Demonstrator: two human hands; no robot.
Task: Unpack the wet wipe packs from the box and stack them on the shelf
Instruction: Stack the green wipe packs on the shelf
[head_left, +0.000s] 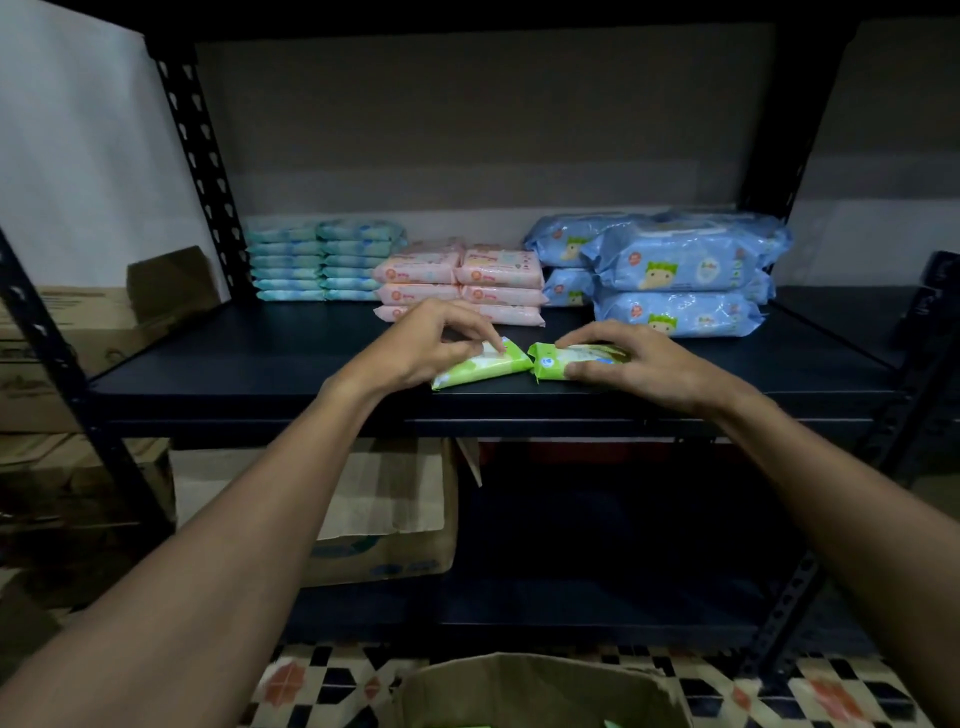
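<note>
Two packs lay end to end near the front edge of the shelf (260, 364).
1. The left green pack (480, 370): left hand (431, 338) curled over its top, seemingly pinching it.
2. The right green pack (558, 364): clasped by right hand (641, 364), thumb against its near side.

Two green packs (480, 366) – two hands (431, 338)

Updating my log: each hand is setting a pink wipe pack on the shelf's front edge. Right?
Not pink: the head view shows the left hand holding the left green wipe pack and the right hand the right green wipe pack, at the shelf's front edge.
</note>
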